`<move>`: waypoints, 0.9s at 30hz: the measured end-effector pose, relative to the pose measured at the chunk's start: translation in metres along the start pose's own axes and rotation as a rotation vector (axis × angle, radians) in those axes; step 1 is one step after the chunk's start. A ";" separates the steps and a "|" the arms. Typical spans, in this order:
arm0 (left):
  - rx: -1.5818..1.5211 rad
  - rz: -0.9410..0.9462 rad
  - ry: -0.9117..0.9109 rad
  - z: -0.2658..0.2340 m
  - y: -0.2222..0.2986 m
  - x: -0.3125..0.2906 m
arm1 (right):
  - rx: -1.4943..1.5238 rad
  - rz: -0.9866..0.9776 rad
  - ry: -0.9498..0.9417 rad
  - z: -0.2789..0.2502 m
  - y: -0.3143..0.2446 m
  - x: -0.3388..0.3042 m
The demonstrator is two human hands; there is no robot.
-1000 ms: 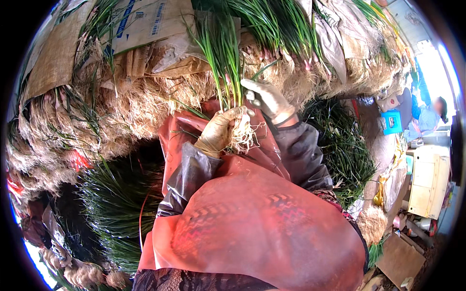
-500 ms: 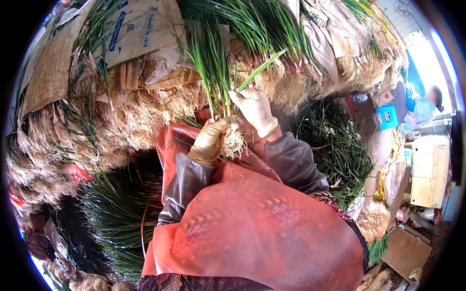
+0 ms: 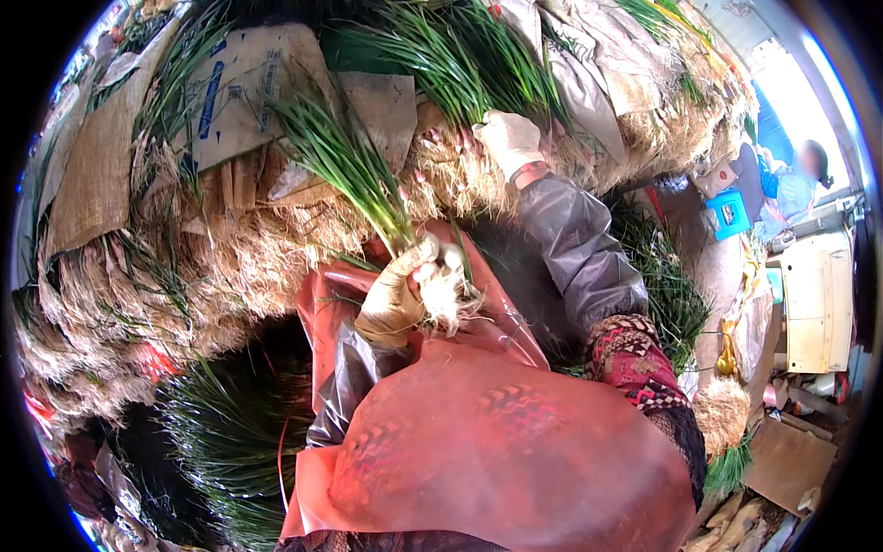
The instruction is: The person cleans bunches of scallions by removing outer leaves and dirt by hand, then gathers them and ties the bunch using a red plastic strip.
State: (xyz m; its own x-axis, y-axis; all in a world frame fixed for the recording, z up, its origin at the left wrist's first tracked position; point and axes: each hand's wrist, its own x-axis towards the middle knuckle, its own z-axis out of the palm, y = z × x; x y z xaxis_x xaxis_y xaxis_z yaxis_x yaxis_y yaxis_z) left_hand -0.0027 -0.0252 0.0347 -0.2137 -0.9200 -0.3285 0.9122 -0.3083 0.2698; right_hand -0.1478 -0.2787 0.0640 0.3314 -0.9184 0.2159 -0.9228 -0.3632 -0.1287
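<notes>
My left hand, in a soiled pale glove, grips a bunch of green garlic near its base. The long leaves lean up and to the left, and pale roots hang beside the fingers. Farther off, my right hand, in a whitish glove, reaches to the stalks lying on the heap. Its fingers are curled at the lower ends of green garlic there, partly hidden by the hand. Pinkish stem bases show next to it.
A long heap of rooted stalks spans the far side, partly covered by sacking. A red apron covers my lap. Piles of greens lie at both sides. At right are a blue container, a cream cabinet and another person.
My right hand has left the bunch by my left hand and moved up to the heap; the leaf it held is no longer visible in it. The bunch now tilts further left.
</notes>
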 end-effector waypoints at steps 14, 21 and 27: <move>0.205 0.226 -0.057 0.007 0.027 0.029 | 0.322 -0.001 0.054 -0.019 0.047 -0.004; 0.299 0.264 -0.062 0.032 0.013 0.039 | 1.350 -0.084 -0.608 -0.068 0.011 -0.002; 0.282 -0.004 -0.077 0.036 -0.001 0.040 | 0.985 -0.339 -0.047 -0.023 -0.026 -0.081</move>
State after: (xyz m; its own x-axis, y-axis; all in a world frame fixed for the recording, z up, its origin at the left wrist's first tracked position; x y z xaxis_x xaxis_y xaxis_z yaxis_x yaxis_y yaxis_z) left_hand -0.0245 -0.0707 0.0539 -0.2530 -0.9308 -0.2639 0.7805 -0.3575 0.5128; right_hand -0.1553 -0.1916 0.0724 0.5701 -0.7420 0.3529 -0.2177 -0.5505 -0.8059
